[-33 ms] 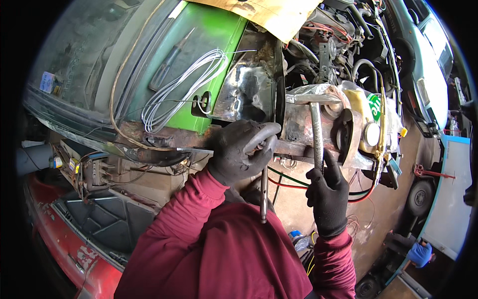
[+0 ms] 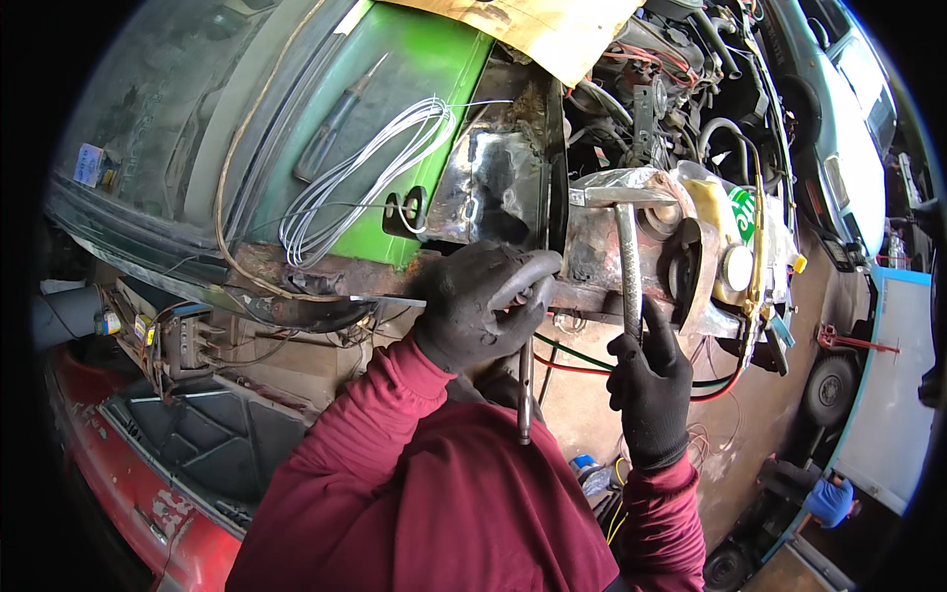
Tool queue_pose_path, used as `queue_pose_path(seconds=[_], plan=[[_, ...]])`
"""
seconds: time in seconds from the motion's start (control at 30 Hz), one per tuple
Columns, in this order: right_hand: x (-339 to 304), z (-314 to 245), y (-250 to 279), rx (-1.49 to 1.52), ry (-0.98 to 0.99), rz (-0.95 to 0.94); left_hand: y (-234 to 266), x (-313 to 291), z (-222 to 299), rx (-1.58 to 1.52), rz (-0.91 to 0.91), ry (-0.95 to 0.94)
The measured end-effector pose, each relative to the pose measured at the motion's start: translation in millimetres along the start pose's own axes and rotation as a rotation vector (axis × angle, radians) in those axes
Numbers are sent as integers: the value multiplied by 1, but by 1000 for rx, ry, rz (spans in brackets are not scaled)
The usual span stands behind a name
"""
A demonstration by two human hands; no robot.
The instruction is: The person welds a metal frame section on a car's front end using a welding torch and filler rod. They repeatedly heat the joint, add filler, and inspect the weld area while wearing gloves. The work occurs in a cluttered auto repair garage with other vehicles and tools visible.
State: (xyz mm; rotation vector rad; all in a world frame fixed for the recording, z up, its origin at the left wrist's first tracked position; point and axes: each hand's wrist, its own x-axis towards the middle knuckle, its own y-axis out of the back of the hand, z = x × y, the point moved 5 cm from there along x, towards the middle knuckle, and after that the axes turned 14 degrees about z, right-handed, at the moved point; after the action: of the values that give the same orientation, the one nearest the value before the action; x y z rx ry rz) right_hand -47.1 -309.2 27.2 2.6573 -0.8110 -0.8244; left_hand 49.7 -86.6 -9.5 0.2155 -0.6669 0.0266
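In a black glove, my left hand (image 2: 488,306) is closed at the edge of the car body, just below a bare metal panel (image 2: 493,183). A slim metal rod (image 2: 525,400) hangs from under its curled fingers; the upper end is hidden by the hand. My right hand (image 2: 651,385), also gloved, is wrapped round the handle of a hammer (image 2: 628,261). The hammer stands upright, its head in front of the rusty body section beside the engine bay. A coil of pale wire (image 2: 365,187) lies on the green panel (image 2: 414,84), left of the bare metal.
A screwdriver-like tool (image 2: 340,118) rests on the green panel. Plastic containers (image 2: 735,266) and hoses sit at the right, by the engine bay (image 2: 661,89). Red and green hoses (image 2: 572,365) cross behind my hands. At the far lower right is a person in blue (image 2: 831,501).
My left hand and the rod have shifted very slightly to the right and down. The right hand and the hammer look nearly the same.
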Motion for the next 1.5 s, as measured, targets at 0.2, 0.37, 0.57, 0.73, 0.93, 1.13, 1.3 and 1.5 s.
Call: queue_pose_path(seconds=[0.2, 0.37, 0.57, 0.73, 0.93, 1.13, 1.3, 1.5], plan=[[-8, -19, -10, -183, 139, 200, -1, -2, -5, -72, -88, -75], [-16, -23, -21, -140, 1, 8, -3, -2, -10, -113, -47, -110], [-13, -25, -25, -131, -40, 29, -2, 0, -11, -94, -99, -63], [-19, -30, -31, -356, 143, 57, 0, 4, -12, -92, -176, -29], [-9, -32, -20, -239, -15, 13, -1, 5, -12, -56, -154, -75], [8, -53, -31, -251, 95, 169, 1, 2, -13, -87, -146, -43], [12, -54, -47, -307, -13, -9, -1, 4, -13, -134, -105, -70], [15, -43, -33, -278, -36, -34, -2, 0, -17, -163, -194, -41]])
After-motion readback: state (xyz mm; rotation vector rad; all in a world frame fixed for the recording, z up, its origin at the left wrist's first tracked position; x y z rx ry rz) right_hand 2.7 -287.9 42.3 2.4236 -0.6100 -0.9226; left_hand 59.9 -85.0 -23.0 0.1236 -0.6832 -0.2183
